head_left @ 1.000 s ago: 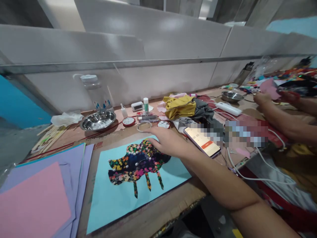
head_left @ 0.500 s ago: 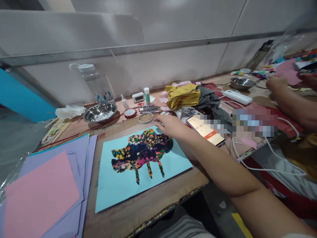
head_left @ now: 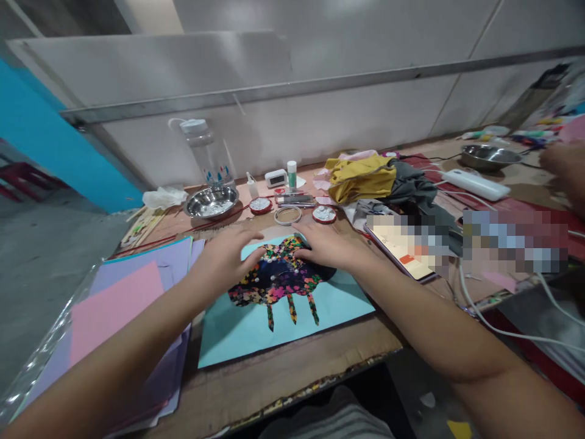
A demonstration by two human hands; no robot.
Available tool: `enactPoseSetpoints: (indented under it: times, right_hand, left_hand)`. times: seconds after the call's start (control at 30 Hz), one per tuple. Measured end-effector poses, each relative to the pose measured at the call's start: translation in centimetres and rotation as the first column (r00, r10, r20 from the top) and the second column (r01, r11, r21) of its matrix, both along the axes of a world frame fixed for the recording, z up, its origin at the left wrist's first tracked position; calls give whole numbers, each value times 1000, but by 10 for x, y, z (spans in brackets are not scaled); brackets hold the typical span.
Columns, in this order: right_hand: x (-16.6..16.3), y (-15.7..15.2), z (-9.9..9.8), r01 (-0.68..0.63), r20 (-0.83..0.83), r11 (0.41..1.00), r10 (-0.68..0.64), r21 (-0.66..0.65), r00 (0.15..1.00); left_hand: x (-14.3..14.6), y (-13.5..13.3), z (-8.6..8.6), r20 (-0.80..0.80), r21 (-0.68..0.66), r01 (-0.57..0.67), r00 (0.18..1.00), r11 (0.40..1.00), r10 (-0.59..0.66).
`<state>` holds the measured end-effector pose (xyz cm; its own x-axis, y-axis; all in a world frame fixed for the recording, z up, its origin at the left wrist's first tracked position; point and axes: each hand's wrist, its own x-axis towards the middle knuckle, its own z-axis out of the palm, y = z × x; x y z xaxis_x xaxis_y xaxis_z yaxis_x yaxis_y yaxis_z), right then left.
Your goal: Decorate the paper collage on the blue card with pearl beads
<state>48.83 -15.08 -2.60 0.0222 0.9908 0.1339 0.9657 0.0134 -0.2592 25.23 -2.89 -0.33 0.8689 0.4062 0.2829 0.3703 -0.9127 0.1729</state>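
Note:
A light blue sheet of paper (head_left: pixel 237 338) lies on the table in front of me. On it is a cloud-shaped floral cutout (head_left: pixel 292 281) on dark ground, dotted with small pearl-like beads, with several narrow pointed strips (head_left: pixel 292 311) below it. Over the upper left of the sheet is my left hand (head_left: pixel 231 256), fingers stretched and thumb apart, covering the cutout's left end. My right hand (head_left: pixel 322 245) reaches across its upper right part, thumb and fingers spread. Neither hand shows anything held. Whether the fingertips press on the paper is hard to see.
Behind the sheet are a silver ring-shaped roll (head_left: pixel 287 215), two red-rimmed dishes (head_left: pixel 260 205), a steel bowl (head_left: pixel 211 202), a glue stick (head_left: pixel 292 175) and a water bottle (head_left: pixel 205 149). Coloured papers (head_left: pixel 119 305) lie left; a phone (head_left: pixel 402 253) and cloths (head_left: pixel 363 177) lie right.
My left hand has come into view from the lower left, over the sheet. My right hand stays near the cutout's upper right. The view has shifted left.

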Motion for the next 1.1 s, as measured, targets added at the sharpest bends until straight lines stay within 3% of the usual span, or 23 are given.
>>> enactPoseSetpoints:
  times: [0.17, 0.27, 0.4, 0.53, 0.67, 0.87, 1.1]
  right_hand:
    - [-2, 1, -3, -28, 15, 999, 28, 36, 999]
    - [-6, 3, -3, -27, -9, 996, 28, 84, 1000]
    - [-20, 5, -10, -108, -64, 972, 124, 210, 990]
    - [-32, 8, -25, -222, -107, 945, 253, 239, 962]
    - [-28, 10, -29, -227, -90, 956, 247, 187, 965]
    - [-25, 8, -19, -288, 28, 948, 287, 132, 957]
    - [-25, 6, -12, -186, -100, 976, 197, 114, 975]
  left_hand:
    - [10, 14, -37, -21, -24, 78, 997, 997, -79]
    - [9, 15, -47, 28, -14, 147, 989, 989, -147]
    - [8, 11, -50, 46, -72, 235, 972, 969, -232]
    - [8, 11, -53, 33, -112, 241, 971, 964, -238]
    - [7, 10, -51, 8, -156, 205, 978, 966, -206]
    - [10, 7, -46, -20, -172, 214, 975, 961, -221]
    - [8, 9, -49, -23, -170, 197, 979, 965, -204]
